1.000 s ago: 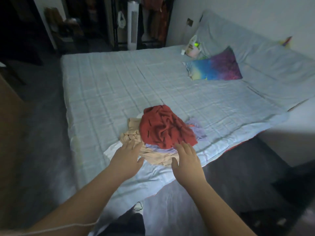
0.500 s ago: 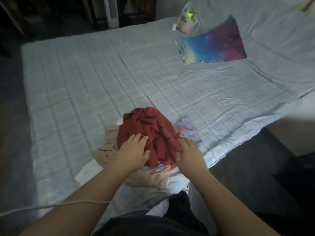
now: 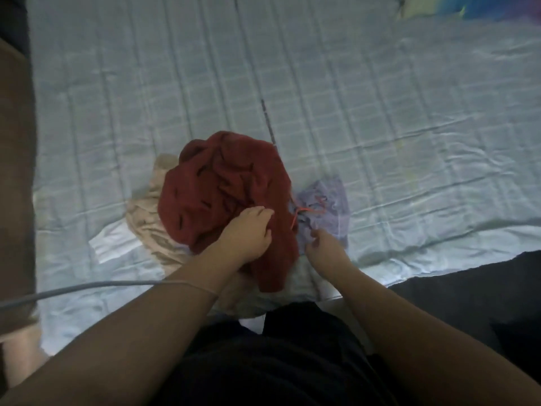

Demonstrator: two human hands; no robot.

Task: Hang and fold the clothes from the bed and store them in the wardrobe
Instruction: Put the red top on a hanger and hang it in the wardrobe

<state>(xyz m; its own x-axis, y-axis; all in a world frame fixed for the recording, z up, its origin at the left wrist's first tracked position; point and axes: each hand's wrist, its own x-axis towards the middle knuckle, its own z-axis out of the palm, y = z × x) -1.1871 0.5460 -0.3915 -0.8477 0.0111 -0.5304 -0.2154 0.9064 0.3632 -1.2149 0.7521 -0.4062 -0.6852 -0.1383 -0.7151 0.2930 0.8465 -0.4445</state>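
My left hand (image 3: pixel 247 234) bunches the red shirt (image 3: pixel 222 186) on top of the clothes pile near the bed's (image 3: pixel 380 127) edge. My right hand (image 3: pixel 325 247) pinches the purple cloth (image 3: pixel 330 200) just beside it. The shirt looks soft, light and floppy, so I should hold its shoulders. I cannot see them, and the tan clothes (image 3: pixel 149 224) are mostly covered.

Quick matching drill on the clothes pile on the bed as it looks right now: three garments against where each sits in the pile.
Things:
1. red garment
2. beige garment
3. lavender garment

Places:
A. sticking out on the pile's right side
B. on top, under the left hand
C. sticking out on the pile's left side

Pairs: 1-B, 2-C, 3-A
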